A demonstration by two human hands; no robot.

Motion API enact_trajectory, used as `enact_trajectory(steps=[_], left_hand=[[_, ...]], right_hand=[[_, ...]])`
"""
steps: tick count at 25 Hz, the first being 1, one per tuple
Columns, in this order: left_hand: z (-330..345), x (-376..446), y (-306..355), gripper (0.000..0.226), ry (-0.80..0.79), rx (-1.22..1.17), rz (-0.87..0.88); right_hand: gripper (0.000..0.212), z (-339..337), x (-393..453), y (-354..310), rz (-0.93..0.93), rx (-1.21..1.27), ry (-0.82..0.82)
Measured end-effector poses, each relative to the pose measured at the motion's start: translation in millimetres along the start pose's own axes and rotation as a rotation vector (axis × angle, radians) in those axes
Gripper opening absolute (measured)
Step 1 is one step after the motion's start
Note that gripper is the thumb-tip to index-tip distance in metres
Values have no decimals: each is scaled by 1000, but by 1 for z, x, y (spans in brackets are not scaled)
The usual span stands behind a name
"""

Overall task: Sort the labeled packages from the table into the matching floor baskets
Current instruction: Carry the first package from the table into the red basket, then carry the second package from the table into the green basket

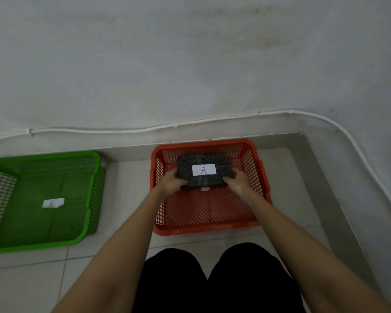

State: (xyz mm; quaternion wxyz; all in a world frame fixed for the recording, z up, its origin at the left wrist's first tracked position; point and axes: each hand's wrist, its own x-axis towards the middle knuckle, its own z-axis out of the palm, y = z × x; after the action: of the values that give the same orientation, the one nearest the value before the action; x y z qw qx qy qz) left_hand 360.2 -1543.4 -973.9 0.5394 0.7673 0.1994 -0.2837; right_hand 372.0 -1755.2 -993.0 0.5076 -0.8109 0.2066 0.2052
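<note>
A black wrapped package with a white label marked "A" is inside the red basket on the floor, toward its far side. My left hand grips the package's left end and my right hand grips its right end. A small white tag on the red basket's floor peeks out just below the package. I cannot tell whether the package rests on the basket floor or hangs just above it. To the left stands a green basket with a white label on its floor; its letter is blurred.
Both baskets stand on light floor tiles close to a grey wall. A white cable runs along the wall base and curves down at the right. A raised grey ledge borders the floor behind and right of the red basket. My knees in black are at the bottom.
</note>
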Motion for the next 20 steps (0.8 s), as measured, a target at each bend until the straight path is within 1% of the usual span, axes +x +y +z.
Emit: enact_trajectory(steps=[3, 6, 8, 10, 11, 14, 16, 18, 20], left_hand=[[5, 3, 1, 58, -3, -16, 15], [5, 4, 8, 63, -30, 48, 23], [0, -4, 13, 68, 2, 191, 69], [-10, -25, 26, 67, 64, 370, 128], [-17, -43, 36, 65, 71, 423, 131], [-48, -113, 82, 69, 95, 551, 150], [-72, -167, 123, 70, 162, 609, 172], [-101, -229, 172, 71, 226, 689, 163], [-132, -291, 219, 71, 287, 775, 169]], right_hand=[[48, 3, 0, 0, -1, 60, 3], [55, -1, -5, -2, 13, 85, -68], [56, -6, -14, -7, 0, 54, -120], [53, -18, -34, -22, -45, -4, -115], [51, -26, -48, -35, -70, -47, -103], [54, -60, -106, -94, -151, -218, -94], [63, -84, -149, -146, -217, -427, -86], [68, -110, -200, -209, -275, -633, -37], [67, -132, -251, -273, -353, -793, 18]])
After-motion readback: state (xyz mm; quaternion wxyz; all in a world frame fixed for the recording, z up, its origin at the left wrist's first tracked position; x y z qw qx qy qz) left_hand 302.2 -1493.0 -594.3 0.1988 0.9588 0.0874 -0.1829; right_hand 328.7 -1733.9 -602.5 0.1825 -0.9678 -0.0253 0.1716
